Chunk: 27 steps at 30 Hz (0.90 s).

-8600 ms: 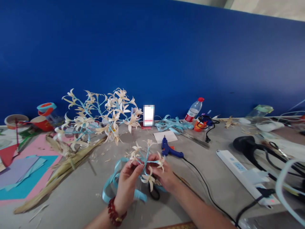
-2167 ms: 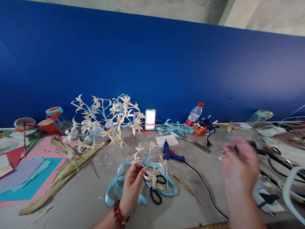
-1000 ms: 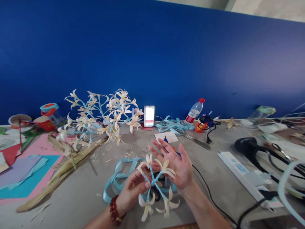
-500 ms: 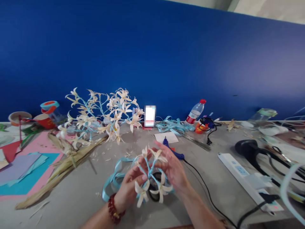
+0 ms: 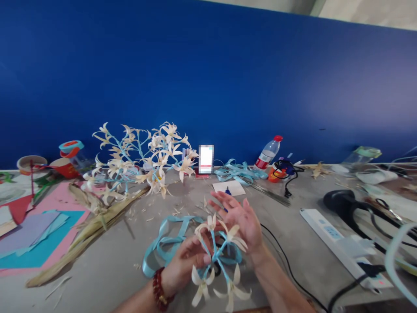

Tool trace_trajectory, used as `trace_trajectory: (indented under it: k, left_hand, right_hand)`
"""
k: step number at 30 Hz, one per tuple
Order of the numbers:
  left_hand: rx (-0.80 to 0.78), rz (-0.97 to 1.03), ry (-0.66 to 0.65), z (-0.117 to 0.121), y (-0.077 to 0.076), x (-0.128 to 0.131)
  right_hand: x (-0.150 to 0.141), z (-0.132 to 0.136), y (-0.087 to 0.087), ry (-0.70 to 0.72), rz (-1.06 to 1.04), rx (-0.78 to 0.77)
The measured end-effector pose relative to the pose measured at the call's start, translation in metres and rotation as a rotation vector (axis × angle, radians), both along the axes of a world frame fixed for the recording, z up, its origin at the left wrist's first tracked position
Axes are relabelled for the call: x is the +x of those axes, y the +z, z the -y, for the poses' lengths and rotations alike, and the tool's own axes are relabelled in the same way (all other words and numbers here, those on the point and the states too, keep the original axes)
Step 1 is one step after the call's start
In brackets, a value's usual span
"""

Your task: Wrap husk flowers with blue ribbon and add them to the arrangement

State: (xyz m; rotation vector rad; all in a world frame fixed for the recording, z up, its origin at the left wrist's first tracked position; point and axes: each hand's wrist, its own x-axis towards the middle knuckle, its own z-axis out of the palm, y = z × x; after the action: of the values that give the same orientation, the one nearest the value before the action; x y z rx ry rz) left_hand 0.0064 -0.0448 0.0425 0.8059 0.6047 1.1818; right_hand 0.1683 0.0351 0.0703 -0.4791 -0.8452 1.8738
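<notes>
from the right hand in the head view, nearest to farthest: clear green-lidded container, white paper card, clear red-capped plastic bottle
1. White paper card, just beyond the right hand
2. Clear red-capped plastic bottle, back by the blue panel
3. Clear green-lidded container, far right

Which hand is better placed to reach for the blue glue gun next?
Probably the right hand: it is open and looks nearer the blue glue gun, which it partly hides, while the left hand holds the flower sprig.

Soft light, wall [image 5: 202, 82] paler rightward, slight blur
</notes>
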Motion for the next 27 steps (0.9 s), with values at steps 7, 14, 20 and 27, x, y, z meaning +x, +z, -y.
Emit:
trace_trajectory:
  k: [7,14,20,27]
  left_hand:
    - [-0.057,0.018,0.186,-0.004,0.008,-0.007]
    - [-0.052,0.075,0.096,-0.007,0.003,-0.004]
    - [-0.037,0.074,0.093,-0.008,0.007,-0.004]
    - [-0.001,-0.044,0.340,-0.013,-0.010,-0.005]
  right_hand:
    - [0.011,-0.014,-0.008,-0.529,0.138,0.177]
    - [-0.011,0.015,0.002,-0.064,0.080,0.135]
    - [0.000,0.001,-0.009,-0.278,0.239,0.132]
    - [-0.008,0.002,-0.029,-0.286,0.549,0.430]
